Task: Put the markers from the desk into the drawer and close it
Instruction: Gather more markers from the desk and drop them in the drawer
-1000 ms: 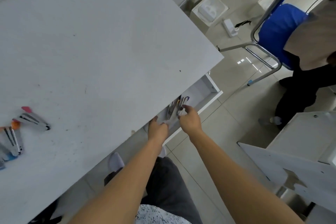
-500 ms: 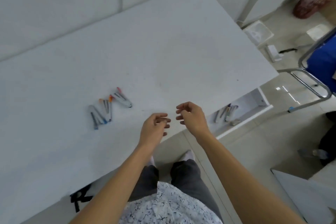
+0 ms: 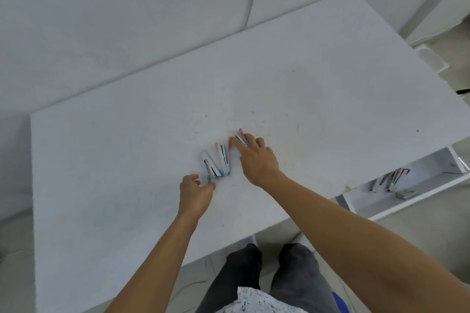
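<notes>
We take the small cluster of white-barrelled markers with coloured caps (image 3: 218, 160), lying on the white rectangular desk top (image 3: 127, 160), as our landmark. At the near-left end of that cluster our left hand (image 3: 194, 194) rests on the desk with thumb and forefinger drawn close around a teal-tipped marker (image 3: 209, 179); whether the pinch has actually shut on it we cannot tell. In the cluster itself we count a few white barrels with orange and blue ends lying side by side, untouched. At its far-right end our right hand (image 3: 255, 157) lies spread, fingers flat over a pink-capped marker (image 3: 241, 136), pressing on it, not yet curled around it. Well to the right of the cluster, below the desk edge, the white drawer (image 3: 432, 185) stands pulled out, with several markers (image 3: 389, 180) already lying inside. We judge we are partway through: another pickup is in hand. Next, each hand needs to close firmly on its marker, lift clear of the neighbours without scattering them, and carry rightward to the drawer; what stays on the desk needs a further trip before we push the drawer shut.
</notes>
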`<action>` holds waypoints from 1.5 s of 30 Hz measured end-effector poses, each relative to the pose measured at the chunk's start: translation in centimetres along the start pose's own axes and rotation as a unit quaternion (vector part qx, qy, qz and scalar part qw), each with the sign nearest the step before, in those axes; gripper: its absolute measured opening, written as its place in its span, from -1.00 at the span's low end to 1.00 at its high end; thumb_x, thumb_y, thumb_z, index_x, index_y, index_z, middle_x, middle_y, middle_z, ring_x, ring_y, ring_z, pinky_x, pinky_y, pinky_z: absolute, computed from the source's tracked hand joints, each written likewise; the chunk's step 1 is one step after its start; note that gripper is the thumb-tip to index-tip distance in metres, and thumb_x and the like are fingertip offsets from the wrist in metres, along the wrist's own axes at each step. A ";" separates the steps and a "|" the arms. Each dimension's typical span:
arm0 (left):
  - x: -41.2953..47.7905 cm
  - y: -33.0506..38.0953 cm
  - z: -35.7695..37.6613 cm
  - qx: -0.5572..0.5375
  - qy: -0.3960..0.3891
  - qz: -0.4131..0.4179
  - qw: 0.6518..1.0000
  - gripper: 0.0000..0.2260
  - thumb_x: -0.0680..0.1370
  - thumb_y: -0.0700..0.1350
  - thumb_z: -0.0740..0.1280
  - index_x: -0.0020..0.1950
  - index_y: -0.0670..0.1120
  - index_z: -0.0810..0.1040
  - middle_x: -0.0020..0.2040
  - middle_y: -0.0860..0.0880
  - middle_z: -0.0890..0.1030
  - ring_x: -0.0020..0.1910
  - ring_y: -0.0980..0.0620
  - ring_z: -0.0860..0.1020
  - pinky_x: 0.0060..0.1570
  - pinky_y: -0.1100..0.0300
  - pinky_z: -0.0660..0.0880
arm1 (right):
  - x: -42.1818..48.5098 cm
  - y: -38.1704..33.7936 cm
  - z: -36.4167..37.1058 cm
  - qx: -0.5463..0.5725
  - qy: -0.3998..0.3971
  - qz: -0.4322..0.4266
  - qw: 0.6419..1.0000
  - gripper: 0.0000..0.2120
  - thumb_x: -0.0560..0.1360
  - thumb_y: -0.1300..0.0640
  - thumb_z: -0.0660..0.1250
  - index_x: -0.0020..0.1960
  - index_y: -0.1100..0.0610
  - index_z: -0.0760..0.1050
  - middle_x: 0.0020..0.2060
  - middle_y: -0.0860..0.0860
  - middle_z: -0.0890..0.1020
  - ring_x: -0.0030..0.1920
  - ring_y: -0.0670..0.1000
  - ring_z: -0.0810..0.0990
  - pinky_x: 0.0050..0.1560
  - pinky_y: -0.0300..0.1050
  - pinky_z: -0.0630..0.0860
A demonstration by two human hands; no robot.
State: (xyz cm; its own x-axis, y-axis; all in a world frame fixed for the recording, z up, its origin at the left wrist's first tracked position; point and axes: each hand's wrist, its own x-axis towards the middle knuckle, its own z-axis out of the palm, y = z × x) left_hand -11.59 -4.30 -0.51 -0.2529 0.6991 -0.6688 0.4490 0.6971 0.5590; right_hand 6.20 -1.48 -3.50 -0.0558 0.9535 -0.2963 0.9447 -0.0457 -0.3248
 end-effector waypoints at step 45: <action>-14.1 5.8 38.2 0.075 -0.282 -0.075 0.953 -0.88 0.54 -0.10 0.29 -0.03 -0.15 0.52 -0.23 -0.09 0.57 -0.31 0.02 0.51 -0.38 0.22 0.46 | -17.2 38.3 -6.1 0.644 0.065 0.508 0.569 -0.85 0.62 0.22 0.26 -0.04 0.31 0.48 -0.33 0.19 0.61 -0.46 0.08 0.62 -0.51 -0.14 0.61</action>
State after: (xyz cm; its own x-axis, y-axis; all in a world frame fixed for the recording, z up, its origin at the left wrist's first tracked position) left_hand 27.30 -16.15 -6.53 0.1593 0.3670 -0.9165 0.5719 0.7224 0.3887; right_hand 45.32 -17.83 -5.31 0.4108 0.2509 -0.8765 -0.5563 -0.6927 -0.4590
